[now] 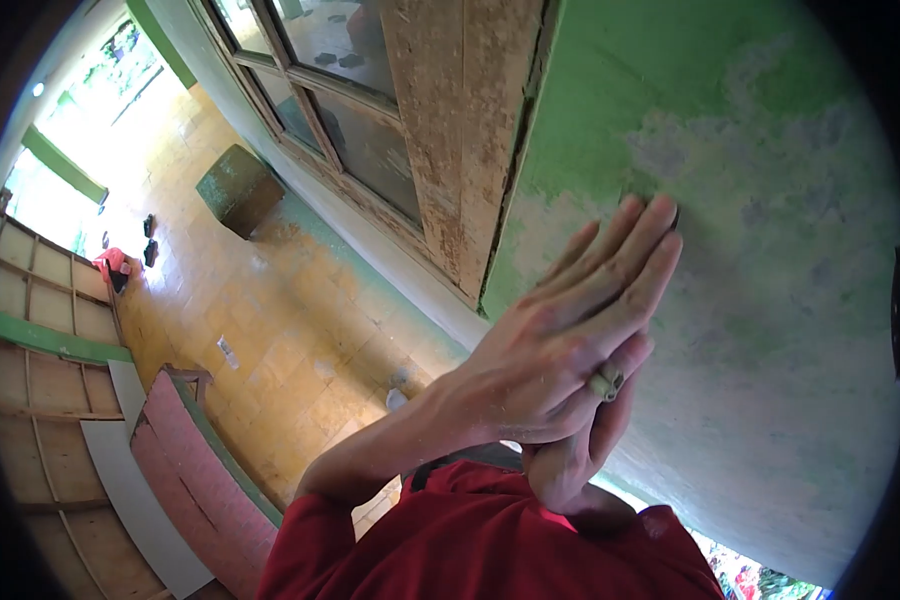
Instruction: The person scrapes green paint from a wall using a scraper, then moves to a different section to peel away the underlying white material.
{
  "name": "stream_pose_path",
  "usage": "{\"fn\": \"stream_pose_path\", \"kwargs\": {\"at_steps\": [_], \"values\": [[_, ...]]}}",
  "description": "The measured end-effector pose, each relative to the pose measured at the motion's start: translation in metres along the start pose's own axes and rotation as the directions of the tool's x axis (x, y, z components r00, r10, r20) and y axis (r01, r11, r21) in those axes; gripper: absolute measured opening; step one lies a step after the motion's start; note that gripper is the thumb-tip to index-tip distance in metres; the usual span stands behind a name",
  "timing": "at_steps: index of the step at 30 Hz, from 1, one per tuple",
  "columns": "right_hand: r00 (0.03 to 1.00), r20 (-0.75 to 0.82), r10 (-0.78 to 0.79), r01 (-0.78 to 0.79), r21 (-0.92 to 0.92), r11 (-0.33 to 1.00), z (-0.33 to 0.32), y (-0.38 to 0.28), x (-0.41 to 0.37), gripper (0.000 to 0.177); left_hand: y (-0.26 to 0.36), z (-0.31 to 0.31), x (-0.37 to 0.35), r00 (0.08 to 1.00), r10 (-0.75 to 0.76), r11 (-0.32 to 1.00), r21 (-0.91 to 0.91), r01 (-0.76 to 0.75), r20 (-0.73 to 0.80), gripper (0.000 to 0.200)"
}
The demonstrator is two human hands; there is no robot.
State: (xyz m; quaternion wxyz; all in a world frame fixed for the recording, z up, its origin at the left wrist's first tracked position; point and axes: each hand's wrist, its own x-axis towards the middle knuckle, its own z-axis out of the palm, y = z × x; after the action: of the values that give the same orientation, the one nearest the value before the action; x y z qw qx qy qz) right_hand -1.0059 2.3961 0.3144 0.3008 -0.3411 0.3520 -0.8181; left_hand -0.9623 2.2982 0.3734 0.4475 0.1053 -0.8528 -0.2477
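Note:
My left hand (580,325) lies over my right, its fingers stretched out and pressed together, pointing up along a green wall (760,250) with worn, patchy paint. Underneath it, on the wall side, is my right hand (610,425), mostly hidden apart from its lower edge and wrist. Between the hands pokes out the end of a small pale green folded piece (607,382); its kind I cannot make out. It seems to be gripped by the right hand. The fingertips are at or very near the wall surface.
Left of the hands is a weathered wooden window frame (450,140) with glass panes. On the yellow tiled floor (290,310) stands a greenish block (238,190). A pink bench-like piece (195,480), a white board (145,500) and a wooden-framed partition (45,400) are at the lower left.

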Motion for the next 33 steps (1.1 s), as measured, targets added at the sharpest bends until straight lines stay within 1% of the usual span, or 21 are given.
{"fn": "stream_pose_path", "kwargs": {"at_steps": [1, 2, 4, 5, 6, 8, 9, 10, 12, 13, 14, 16, 17, 22, 24, 25, 26, 28, 30, 32, 33], "values": [[0.991, 0.132, 0.031, -0.032, 0.004, 0.999, -0.002, -0.005, 0.009, 0.064, 0.000, -0.005, 0.006, 1.000, 0.017, 1.000, -0.011, -0.017, -0.025, 0.058], [0.992, 0.123, 0.032, -0.032, 0.002, 0.999, -0.001, -0.010, 0.014, 0.064, -0.001, -0.007, 0.009, 0.998, 0.036, 0.999, -0.020, -0.037, -0.053, 0.058], [0.965, 0.261, 0.036, 0.068, -0.379, 0.923, 0.002, -0.017, 0.018, 0.062, -0.001, -0.006, 0.003, 0.999, 0.033, 0.999, 0.006, -0.033, -0.026, 0.059], [0.987, 0.158, 0.013, 0.031, -0.272, 0.962, 0.006, -0.011, 0.012, 0.061, -0.005, -0.008, 0.003, 0.999, 0.047, 0.998, 0.048, -0.047, -0.004, 0.059], [0.987, 0.162, 0.006, 0.038, -0.266, 0.963, 0.009, -0.014, 0.008, 0.061, -0.006, -0.006, -0.001, 0.999, 0.053, 0.997, 0.055, -0.053, -0.004, 0.059], [0.989, 0.012, 0.146, -0.143, -0.128, 0.981, 0.015, -0.021, 0.009, 0.062, -0.008, 0.002, -0.004, 0.999, 0.044, 0.998, 0.040, -0.045, 0.026, 0.060], [0.980, 0.069, 0.188, -0.161, -0.292, 0.943, 0.000, -0.018, 0.003, 0.060, -0.010, 0.006, -0.001, 0.999, 0.043, 0.999, -0.003, -0.043, -0.017, 0.059], [0.980, 0.055, 0.191, -0.167, -0.292, 0.942, -0.001, -0.017, 0.001, 0.060, -0.013, 0.002, 0.000, 0.999, 0.040, 0.999, -0.013, -0.040, -0.006, 0.059], [0.960, 0.064, 0.273, -0.234, -0.353, 0.906, 0.007, -0.020, 0.007, 0.059, -0.008, -0.016, 0.003, 0.998, 0.042, 0.993, 0.108, -0.046, 0.039, 0.057], [0.987, 0.137, 0.080, -0.024, -0.366, 0.930, 0.006, -0.006, 0.012, 0.059, -0.004, -0.025, 0.005, 0.997, 0.035, 0.995, 0.090, -0.041, 0.063, 0.057], [0.987, 0.146, 0.071, -0.014, -0.360, 0.933, 0.007, -0.008, 0.013, 0.059, -0.002, -0.024, 0.004, 0.997, 0.043, 0.994, 0.099, -0.049, 0.060, 0.057], [0.985, 0.046, 0.164, -0.153, -0.187, 0.970, 0.005, -0.014, 0.015, 0.059, 0.001, -0.013, 0.002, 0.999, 0.035, 0.992, 0.124, -0.038, 0.027, 0.057], [0.967, 0.049, 0.250, -0.235, -0.212, 0.949, 0.008, -0.029, 0.012, 0.059, -0.001, -0.010, 0.006, 0.998, 0.067, 0.987, 0.144, -0.065, -0.008, 0.057], [0.956, 0.136, 0.259, -0.244, -0.119, 0.962, 0.018, -0.036, 0.019, 0.053, -0.001, -0.017, 0.012, 0.991, 0.107, 0.984, 0.148, -0.095, -0.077, 0.056], [0.946, -0.020, 0.322, -0.323, -0.071, 0.944, 0.014, -0.034, 0.006, 0.053, -0.005, -0.005, -0.005, 1.000, 0.023, 0.983, 0.184, -0.025, 0.012, 0.057], [0.948, -0.024, 0.318, -0.318, -0.116, 0.941, 0.013, -0.034, 0.011, 0.053, -0.008, -0.001, -0.007, 0.999, 0.042, 0.994, 0.102, -0.040, -0.011, 0.058], [0.945, -0.024, 0.327, -0.327, -0.118, 0.938, 0.011, -0.033, 0.013, 0.053, -0.009, -0.002, -0.005, 0.999, 0.032, 0.994, 0.101, -0.030, -0.012, 0.058], [0.951, 0.075, 0.301, -0.296, -0.075, 0.952, 0.010, -0.033, 0.017, 0.053, -0.010, -0.004, 0.004, 0.990, 0.080, 0.987, 0.147, -0.063, -0.113, 0.058], [0.948, 0.107, 0.300, -0.287, -0.125, 0.950, 0.017, -0.038, 0.021, 0.052, -0.004, -0.014, 0.005, 0.991, 0.071, 0.990, 0.130, -0.056, -0.114, 0.058], [0.910, -0.001, 0.415, -0.415, -0.063, 0.908, 0.018, -0.039, 0.011, 0.052, -0.002, -0.013, -0.007, 0.995, -0.002, 0.991, 0.136, 0.015, -0.095, 0.058], [0.901, 0.009, 0.434, -0.430, -0.117, 0.895, 0.009, -0.034, 0.004, 0.052, 0.000, -0.008, -0.020, 0.995, -0.097, 0.982, 0.161, 0.102, -0.033, 0.058]]}}
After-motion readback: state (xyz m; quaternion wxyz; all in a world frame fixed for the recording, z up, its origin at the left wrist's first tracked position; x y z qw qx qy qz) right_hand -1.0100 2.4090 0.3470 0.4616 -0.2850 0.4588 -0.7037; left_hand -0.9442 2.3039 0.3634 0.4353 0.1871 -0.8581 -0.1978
